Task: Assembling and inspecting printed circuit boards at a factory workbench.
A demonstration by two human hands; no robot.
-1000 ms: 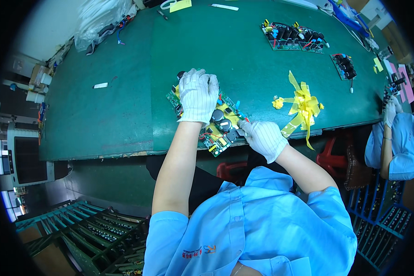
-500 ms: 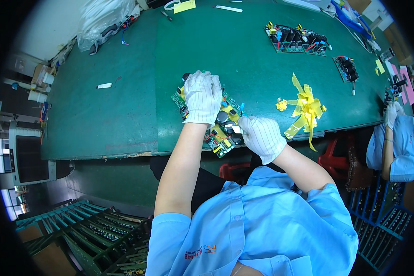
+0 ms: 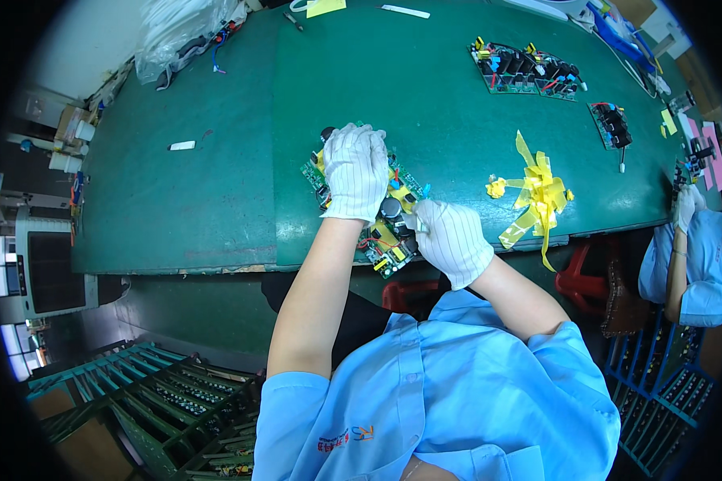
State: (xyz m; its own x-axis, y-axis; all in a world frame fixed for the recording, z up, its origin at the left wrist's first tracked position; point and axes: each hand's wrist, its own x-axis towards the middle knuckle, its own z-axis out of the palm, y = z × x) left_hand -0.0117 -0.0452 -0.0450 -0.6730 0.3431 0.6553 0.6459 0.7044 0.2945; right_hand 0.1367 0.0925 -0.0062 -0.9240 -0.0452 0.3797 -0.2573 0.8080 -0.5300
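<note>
A green circuit board (image 3: 387, 255), crowded with black, yellow and blue parts, lies near the table's front edge. My left hand (image 3: 354, 172), in a white striped glove, is closed over its far part and hides much of it. Beside the board's right side, my right hand (image 3: 455, 243) wears a matching glove with the fingers pinched together. A small pale flat piece (image 3: 411, 222) sticks out from those fingers over the board; its kind is too small to make out. A round black capacitor (image 3: 391, 208) shows between the hands.
Crumpled yellow tape (image 3: 542, 192) lies to my right. Farther off are joined circuit boards (image 3: 525, 70) and a smaller board (image 3: 612, 126). A white marker-like stick (image 3: 182, 146) lies on the left of the green table (image 3: 217, 200). A co-worker's gloved hand (image 3: 687, 206) is at far right.
My right hand has shifted slightly left and inward over the board, and less of the pale piece shows. My left hand stays in place. The view has moved a little.
</note>
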